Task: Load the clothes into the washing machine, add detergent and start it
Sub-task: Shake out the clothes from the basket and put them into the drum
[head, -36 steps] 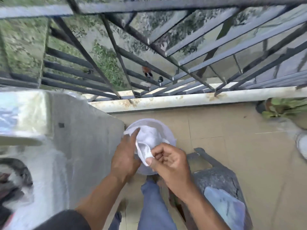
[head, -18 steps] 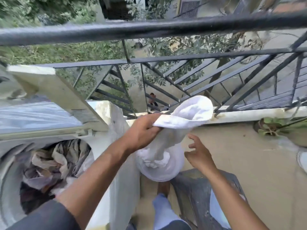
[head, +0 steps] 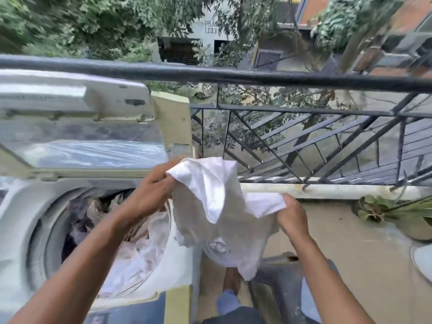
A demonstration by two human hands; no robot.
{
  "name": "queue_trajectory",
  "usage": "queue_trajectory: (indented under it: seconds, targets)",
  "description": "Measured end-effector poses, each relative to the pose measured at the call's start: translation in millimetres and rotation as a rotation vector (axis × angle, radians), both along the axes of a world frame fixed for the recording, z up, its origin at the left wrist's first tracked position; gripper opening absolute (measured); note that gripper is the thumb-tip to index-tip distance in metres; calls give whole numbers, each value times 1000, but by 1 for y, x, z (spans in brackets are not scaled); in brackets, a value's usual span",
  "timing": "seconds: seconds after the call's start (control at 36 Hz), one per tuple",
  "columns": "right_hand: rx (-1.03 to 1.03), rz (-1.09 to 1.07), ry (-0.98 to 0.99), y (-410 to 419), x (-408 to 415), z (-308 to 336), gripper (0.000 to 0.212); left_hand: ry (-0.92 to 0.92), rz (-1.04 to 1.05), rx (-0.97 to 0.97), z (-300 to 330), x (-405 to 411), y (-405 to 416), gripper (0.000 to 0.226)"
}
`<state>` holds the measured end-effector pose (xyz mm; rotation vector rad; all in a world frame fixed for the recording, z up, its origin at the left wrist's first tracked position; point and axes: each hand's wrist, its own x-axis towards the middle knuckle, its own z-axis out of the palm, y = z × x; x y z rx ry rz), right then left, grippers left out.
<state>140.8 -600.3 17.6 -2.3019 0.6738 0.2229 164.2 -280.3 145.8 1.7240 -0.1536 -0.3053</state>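
Observation:
A white garment (head: 217,206) hangs between my two hands, just right of the washing machine's open tub. My left hand (head: 149,195) grips its upper left edge. My right hand (head: 292,216) grips its right edge a little lower. The top-loading washing machine (head: 21,220) stands at the left with its lid (head: 77,127) raised. Several clothes (head: 131,244), dark and pale, lie inside the drum. No detergent is in view.
A black metal railing (head: 233,74) runs across in front, with a pale ledge (head: 327,189) under it. A dark plastic chair (head: 280,288) stands below the garment. A potted plant (head: 402,216) sits on the floor at the right. My foot (head: 231,279) shows on the tiled floor.
The garment has come up out of the white bucket on the floor. My right hand, open half a second ago, now grips its right edge. The view has risen toward the machine.

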Motion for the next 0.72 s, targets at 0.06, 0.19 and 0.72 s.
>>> queue_trajectory:
  seconds: [0.06, 0.19, 0.72]
  targets:
    - [144, -70, -35, 8, -7, 27, 25, 123, 112, 44, -14, -16, 32, 51]
    - [526, -117, -111, 42, -24, 99, 39, 263, 335, 159, -56, -35, 91, 36]
    - [1633, 216, -83, 237, -29, 184, 54, 421, -180, -630, -58, -93, 177, 48]
